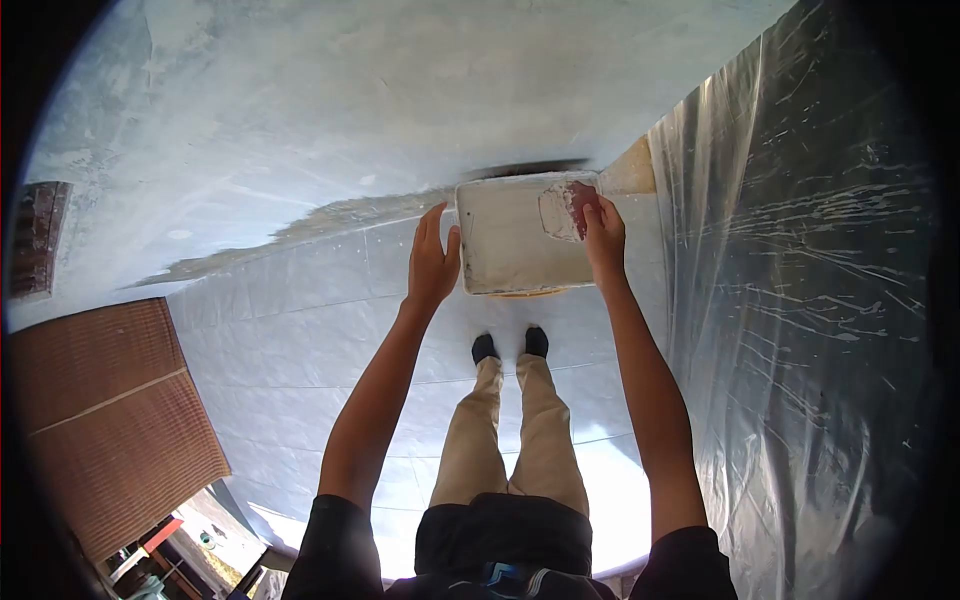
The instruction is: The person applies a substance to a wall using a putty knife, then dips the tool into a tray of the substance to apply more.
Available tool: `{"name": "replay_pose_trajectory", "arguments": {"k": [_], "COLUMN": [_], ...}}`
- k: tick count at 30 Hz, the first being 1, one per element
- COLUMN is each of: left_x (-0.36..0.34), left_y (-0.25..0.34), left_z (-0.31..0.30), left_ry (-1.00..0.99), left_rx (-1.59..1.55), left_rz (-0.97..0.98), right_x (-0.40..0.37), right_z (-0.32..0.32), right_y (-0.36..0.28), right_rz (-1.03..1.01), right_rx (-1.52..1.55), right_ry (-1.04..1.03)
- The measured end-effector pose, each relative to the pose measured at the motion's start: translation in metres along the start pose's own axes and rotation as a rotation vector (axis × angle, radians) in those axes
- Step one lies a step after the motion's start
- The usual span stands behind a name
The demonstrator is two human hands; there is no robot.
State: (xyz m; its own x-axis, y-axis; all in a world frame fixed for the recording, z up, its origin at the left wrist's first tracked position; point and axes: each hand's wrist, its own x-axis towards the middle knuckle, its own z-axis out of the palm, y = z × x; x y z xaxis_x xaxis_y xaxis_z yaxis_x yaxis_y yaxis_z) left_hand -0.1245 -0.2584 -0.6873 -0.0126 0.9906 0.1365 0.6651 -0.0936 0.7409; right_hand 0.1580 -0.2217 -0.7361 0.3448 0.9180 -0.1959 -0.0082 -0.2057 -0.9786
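Observation:
A shallow rectangular tray (500,245) with a whitish, smeared surface lies ahead of my feet, near the foot of the wall. Beside its left edge is my left hand (433,262), fingers apart and holding nothing. My right hand (606,240), at the tray's right edge, grips a dark red piece (582,205) with a ragged edge. That piece rests over the tray's upper right part, next to a pale, wet-looking patch. Part of the red piece is hidden by my fingers.
A grey-white plastered wall (400,90) rises ahead. Clear plastic sheeting (800,280) with white splashes hangs at the right. A brown corrugated panel (120,410) is at the left. Grey sheeting (300,330) covers the floor.

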Motion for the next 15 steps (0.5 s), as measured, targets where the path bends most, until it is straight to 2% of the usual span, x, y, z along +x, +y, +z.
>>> {"name": "replay_pose_trajectory", "arguments": {"k": [6,15], "left_x": [-0.071,-0.14], "left_y": [-0.062,-0.12], "left_z": [0.06,0.113], "left_ry": [-0.048,-0.053], "left_rx": [-0.048,-0.082], "left_rz": [-0.211,-0.354], "right_x": [-0.024,-0.043], "right_z": [0.003,0.033], "right_y": [0.101,0.132], "right_rz": [0.007,-0.077], "right_rx": [-0.203,-0.383], "right_ry": [-0.131,-0.353]}}
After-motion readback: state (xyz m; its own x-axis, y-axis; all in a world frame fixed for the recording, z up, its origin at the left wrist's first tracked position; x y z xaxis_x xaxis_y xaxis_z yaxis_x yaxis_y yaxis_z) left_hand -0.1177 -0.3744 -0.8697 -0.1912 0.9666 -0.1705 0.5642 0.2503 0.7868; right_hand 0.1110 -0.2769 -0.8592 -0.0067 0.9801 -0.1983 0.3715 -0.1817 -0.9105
